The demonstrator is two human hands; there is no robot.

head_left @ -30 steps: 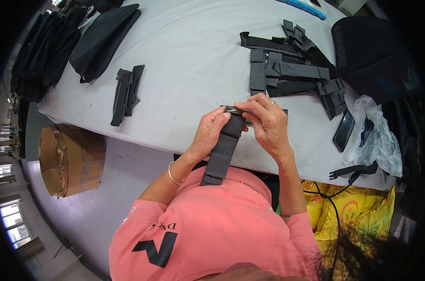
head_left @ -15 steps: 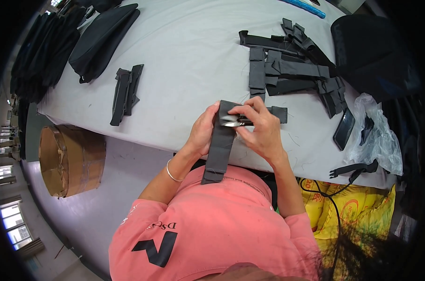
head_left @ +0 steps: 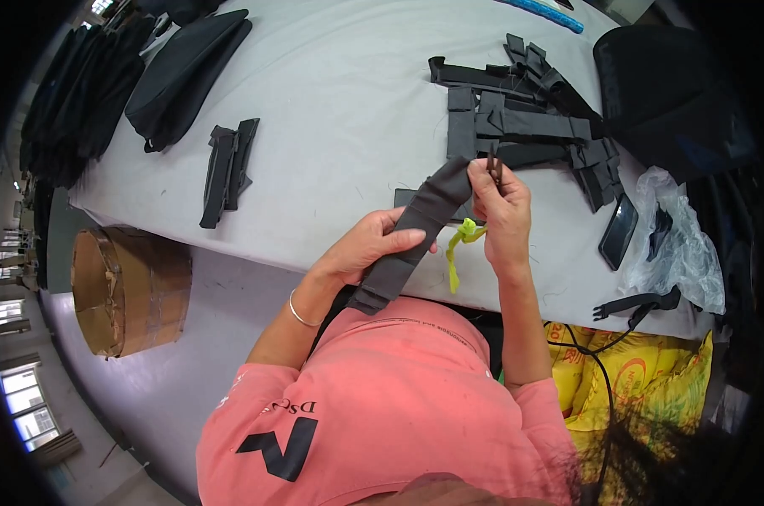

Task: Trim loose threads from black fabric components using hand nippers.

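A dark grey fabric strap (head_left: 439,196) runs slantwise in front of me, from near my shirt up to the right. My left hand (head_left: 367,246) is closed around its middle, thumb on top. At its far end, my right hand (head_left: 506,215) pinches the strap between thumb and finger. The same hand keeps small thread snips (head_left: 494,163), blades pointing away from me. From the snips' side hangs a yellow-green ribbon (head_left: 454,260) below the right hand. Partly hidden behind the held strap, another dark strip (head_left: 405,197) lies on the table.
A pile of dark straps (head_left: 533,126) lies at the far right, with a phone (head_left: 618,232) and a clear plastic bag (head_left: 677,244) nearby. Two or so straps (head_left: 227,173) rest at left on the white-covered table (head_left: 340,126). A cardboard box (head_left: 133,291) stands left, yellow sacks (head_left: 635,371) right.
The strap has tilted to the right, and my left hand now grips its middle. My right hand has moved right to its far end, the snips turned away; the ribbon has come into view.
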